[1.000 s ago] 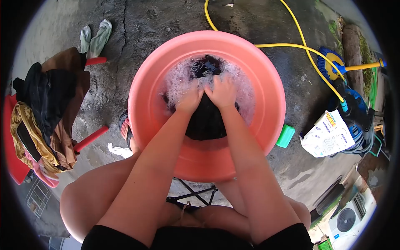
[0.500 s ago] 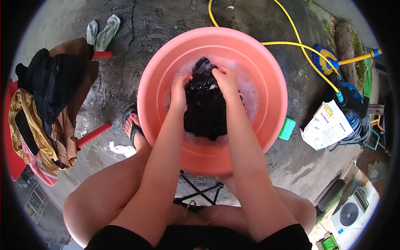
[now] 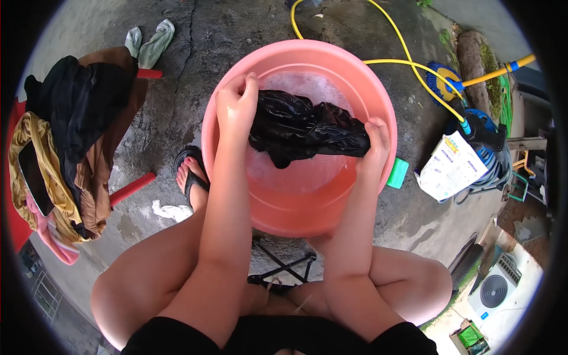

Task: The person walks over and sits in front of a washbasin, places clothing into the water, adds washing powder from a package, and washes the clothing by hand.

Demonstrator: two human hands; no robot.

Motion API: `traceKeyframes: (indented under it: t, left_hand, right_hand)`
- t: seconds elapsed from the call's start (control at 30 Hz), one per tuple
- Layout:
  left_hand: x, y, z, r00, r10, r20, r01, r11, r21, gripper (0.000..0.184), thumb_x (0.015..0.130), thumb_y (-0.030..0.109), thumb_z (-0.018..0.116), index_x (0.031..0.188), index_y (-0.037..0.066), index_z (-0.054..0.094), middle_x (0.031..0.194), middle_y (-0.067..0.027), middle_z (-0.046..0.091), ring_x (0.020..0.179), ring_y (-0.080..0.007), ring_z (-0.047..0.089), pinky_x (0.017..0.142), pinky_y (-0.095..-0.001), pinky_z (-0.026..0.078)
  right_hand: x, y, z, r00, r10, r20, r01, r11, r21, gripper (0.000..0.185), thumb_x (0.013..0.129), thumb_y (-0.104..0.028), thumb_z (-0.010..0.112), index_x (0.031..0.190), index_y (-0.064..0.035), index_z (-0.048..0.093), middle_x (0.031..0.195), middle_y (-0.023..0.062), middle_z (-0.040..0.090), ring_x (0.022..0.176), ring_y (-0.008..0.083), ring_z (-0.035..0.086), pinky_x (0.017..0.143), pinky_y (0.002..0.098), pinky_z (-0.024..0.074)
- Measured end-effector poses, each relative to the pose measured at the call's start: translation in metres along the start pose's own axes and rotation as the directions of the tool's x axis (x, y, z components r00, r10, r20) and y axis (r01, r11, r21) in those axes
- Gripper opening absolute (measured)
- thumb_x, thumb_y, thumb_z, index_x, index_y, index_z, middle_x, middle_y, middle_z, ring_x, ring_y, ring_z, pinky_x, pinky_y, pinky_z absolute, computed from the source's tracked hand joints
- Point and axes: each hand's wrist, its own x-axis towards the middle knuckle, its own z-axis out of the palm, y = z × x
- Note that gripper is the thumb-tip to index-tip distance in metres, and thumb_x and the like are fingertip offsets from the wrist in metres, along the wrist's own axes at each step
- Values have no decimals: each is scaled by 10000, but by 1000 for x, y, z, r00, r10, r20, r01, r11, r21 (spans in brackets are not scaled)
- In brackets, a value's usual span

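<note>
Holding a wet, dark garment (image 3: 307, 130) stretched sideways, we have it over the pink basin (image 3: 296, 225), above the soapy water (image 3: 313, 83); whether its underside touches the water, we cannot tell. Our 2 hands are well apart, at opposite ends of the cloth. Our left hand (image 3: 236, 106), over the basin's left part, has its fingers curled closed on the left end. Our right hand (image 3: 376, 142), by the basin's right wall, is clamped around the bunched right end, with the thumb side up.

Just beside the basin's right rim, a green soap bar (image 3: 397, 173) lies on the ground. Farther right of the basin are a white printed packet (image 3: 452, 165) and a blue and yellow brush (image 3: 444, 81), while a yellow hose (image 3: 402, 38) curves past the basin's far side.

Just left of the basin is our foot (image 3: 192, 174) in a black sandal, and near it a crumpled white cloth (image 3: 171, 211). Well to the left of the basin we see a heap of clothes (image 3: 83, 106) on something red, with 1 dark phone (image 3: 35, 180) on it. Beyond the basin, on its far left, lie 2 pale green socks (image 3: 155, 44).
</note>
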Motion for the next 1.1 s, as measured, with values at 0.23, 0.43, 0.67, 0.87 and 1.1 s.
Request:
traceKeyframes:
  t: [0.23, 0.43, 0.67, 0.87, 1.1]
  left_hand:
    - [-37, -41, 40, 905, 424, -39, -338, 772, 538, 87, 754, 182, 659, 767, 106, 620, 851, -32, 556, 927, -263, 514, 865, -426, 364]
    - [-63, -90, 67, 926, 274, 260, -378, 658, 652, 575, 788, 375, 644, 1311, 209, 474, 1456, -89, 329, 1297, -321, 336, 1008, -638, 222]
    - [-50, -104, 83, 914, 148, 378, -388, 592, 706, 620, 817, 349, 624, 1386, 247, 401, 1465, -111, 303, 1249, -356, 390, 948, -595, 348]
    - [-36, -132, 94, 895, 98, 436, -399, 615, 680, 592, 828, 282, 600, 1377, 206, 393, 1415, -148, 349, 1220, -394, 406, 976, -577, 349]
    - [-24, -134, 107, 884, -71, 462, -364, 514, 776, 563, 841, 205, 541, 1359, 55, 380, 1417, -239, 321, 1293, -436, 328, 1025, -566, 309]
  right_hand:
    - [9, 58, -13, 795, -575, 196, 511, 458, -728, 319, 702, -20, 616, 1019, -32, 578, 877, 95, 481, 816, 219, 492, 746, 323, 424]
    - [4, 108, 3, 783, -400, 476, 555, 106, -825, 676, 719, -361, 677, 1335, -165, 482, 1415, 198, 339, 1276, 413, 335, 982, 644, 256]
    - [20, 137, 15, 832, -282, 477, 492, -23, -871, 642, 747, -464, 623, 1311, -180, 507, 1422, 188, 359, 1278, 422, 359, 927, 689, 283]
    - [34, 150, 21, 846, -237, 477, 483, -36, -875, 524, 773, -453, 597, 1187, -132, 584, 1276, 179, 497, 1084, 375, 501, 818, 580, 410]
    - [66, 149, 25, 835, -109, 539, 529, -109, -842, 426, 776, -393, 593, 1072, -88, 624, 1144, 185, 589, 987, 366, 567, 767, 459, 491]
